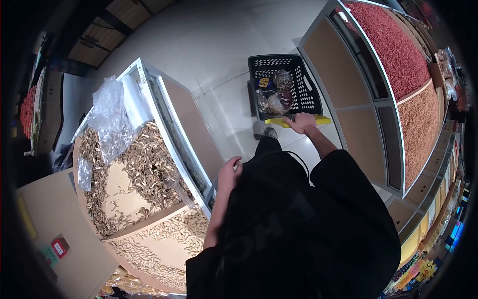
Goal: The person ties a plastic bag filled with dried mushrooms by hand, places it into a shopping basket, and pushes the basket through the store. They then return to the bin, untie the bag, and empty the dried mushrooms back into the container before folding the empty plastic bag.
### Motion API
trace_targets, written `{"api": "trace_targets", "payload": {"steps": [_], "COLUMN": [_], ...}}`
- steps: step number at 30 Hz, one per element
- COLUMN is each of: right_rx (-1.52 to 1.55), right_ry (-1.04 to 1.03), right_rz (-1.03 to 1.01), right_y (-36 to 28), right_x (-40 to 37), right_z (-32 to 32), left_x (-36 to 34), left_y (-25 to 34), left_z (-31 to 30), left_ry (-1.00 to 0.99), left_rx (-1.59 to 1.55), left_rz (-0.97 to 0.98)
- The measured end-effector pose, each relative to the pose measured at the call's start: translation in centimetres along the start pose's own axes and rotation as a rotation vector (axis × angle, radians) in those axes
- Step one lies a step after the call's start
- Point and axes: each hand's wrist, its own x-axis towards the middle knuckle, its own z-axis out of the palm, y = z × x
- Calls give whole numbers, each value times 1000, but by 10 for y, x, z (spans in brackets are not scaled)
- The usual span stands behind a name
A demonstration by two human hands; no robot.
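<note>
Shop aisle, seen from above the shopper. The pale tiled floor (224, 55) runs between two bulk-goods counters. The right counter (348, 79) holds a compartment of red kernels (393, 45) and, beside it, one of brown kernels (423, 129). The left counter (174, 124) holds dried brown pieces (149, 164), with pale pellets (184, 229) in the next compartment; crumpled clear plastic bags (109, 119) lie on its far end. A black shopping basket (298, 74) stands on the floor ahead, between the counters, with several packets (276, 94) inside. Its yellow handle (321, 119) lies at the near rim. The right hand (301, 122), arm outstretched, is closed around this handle. The left hand (230, 169) sits close to the body, just beside the left counter's edge, fingers loosely curled; whether it holds anything cannot be told.
</note>
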Motion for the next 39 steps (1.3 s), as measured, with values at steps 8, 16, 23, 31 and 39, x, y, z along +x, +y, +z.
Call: {"api": "trace_targets", "payload": {"steps": [8,16,23,31,39], "right_rx": [151,169,46,-209,-322], "right_ry": [48,3,-47,-130,-127], "right_rz": [13,-67,-161,-396,-531], "right_y": [5,8,13,32,61], "right_x": [32,81,122,157,208], "right_z": [-19,-57,-89,-112,-121], "left_x": [124,205,262,312,372], "left_y": [103,144,157,165,217], "left_z": [64,123,107,89,89], "left_ry": [-162,-120,-174,-423,-624], "left_rx": [163,208,316,274,442], "left_rz": [248,273,293,363,316]}}
